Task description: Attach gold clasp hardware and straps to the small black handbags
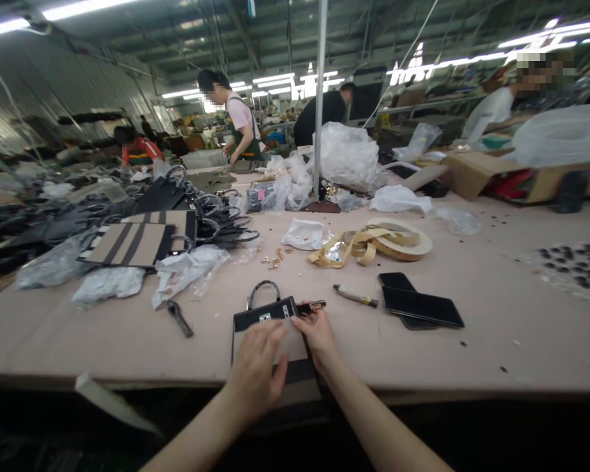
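Observation:
A small black and beige handbag point(291, 346) with a looped handle and silver metal fittings leans at the table's front edge, its lower part hanging past the edge. My left hand point(260, 360) is over its front panel, slightly blurred, fingers bent and thumb apart, with nothing visible in it. At the bag's upper right corner, my right hand point(318, 334) grips the side, thumb on the front. A dark strap end with a gold-coloured metal piece point(317, 305) sticks out just above the right fingers. The fingers behind the bag are hidden.
Right of the bag lie a tool with a pale wrapped handle point(356, 296) and two dark phones point(423, 307). Behind are gold-coloured fittings point(275, 257) and a tape roll point(403, 239). A dark tool point(179, 319) and piled bags point(132, 242) are left. A pole point(320, 98) rises mid-table. Co-workers stand beyond.

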`<state>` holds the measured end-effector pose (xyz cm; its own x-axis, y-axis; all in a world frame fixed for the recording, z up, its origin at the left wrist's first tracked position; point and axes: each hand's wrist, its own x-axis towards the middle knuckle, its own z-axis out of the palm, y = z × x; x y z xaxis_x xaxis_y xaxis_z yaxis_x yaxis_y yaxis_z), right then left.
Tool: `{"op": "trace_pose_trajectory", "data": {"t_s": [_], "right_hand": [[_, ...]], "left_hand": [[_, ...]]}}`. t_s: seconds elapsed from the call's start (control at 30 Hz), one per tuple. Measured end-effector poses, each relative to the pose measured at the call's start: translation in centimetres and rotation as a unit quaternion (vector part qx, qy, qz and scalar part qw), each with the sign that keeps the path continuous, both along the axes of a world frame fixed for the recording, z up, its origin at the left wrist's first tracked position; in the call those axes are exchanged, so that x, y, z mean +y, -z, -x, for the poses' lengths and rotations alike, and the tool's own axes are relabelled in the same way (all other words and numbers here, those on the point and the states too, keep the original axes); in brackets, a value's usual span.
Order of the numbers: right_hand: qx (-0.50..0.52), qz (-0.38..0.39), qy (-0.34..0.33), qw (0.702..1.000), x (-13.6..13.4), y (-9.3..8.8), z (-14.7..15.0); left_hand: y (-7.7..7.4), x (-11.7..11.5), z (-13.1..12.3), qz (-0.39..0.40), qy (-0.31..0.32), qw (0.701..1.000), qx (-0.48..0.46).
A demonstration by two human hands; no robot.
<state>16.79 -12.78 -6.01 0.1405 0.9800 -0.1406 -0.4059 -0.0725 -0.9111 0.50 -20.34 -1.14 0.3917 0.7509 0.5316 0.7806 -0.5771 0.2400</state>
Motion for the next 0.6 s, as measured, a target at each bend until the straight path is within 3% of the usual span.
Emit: {"op": "trace_pose_trajectory", "data": {"t_s": [0.1, 0.17, 0.23, 0.33, 0.5, 0.6], "right_hand": [[-0.1, -0.006, 0.041, 0.994, 0.1, 0.2, -0.5], [-0.191, -0.013, 0.055, 0.98, 0.1, -0.2, -1.2], [-0.283, -0.024, 0.058, 0.957, 0.0, -0.5, -2.0], [-0.372, -0.037, 0.044, 0.927, -0.1, -0.7, -2.7], [-0.433, -0.026, -0.016, 0.901, 0.2, -1.2, -3.6], [-0.535, -0.059, -0.026, 0.842, 1.1, -2.9, -5.9]], "left_hand": [[-3.8, 8.2, 0.3, 0.222, -0.027, 0.974, 0.043], [-4.6, 12.9, 0.1, 0.298, 0.002, 0.952, 0.075], [-4.3, 16.0, -0.4, 0.366, 0.051, 0.923, 0.108], [-3.2, 18.0, -1.5, 0.423, 0.094, 0.889, 0.147], [-2.6, 19.0, -2.3, 0.469, 0.096, 0.859, 0.183], [-2.6, 19.7, -2.3, 0.497, 0.096, 0.842, 0.186]]}}
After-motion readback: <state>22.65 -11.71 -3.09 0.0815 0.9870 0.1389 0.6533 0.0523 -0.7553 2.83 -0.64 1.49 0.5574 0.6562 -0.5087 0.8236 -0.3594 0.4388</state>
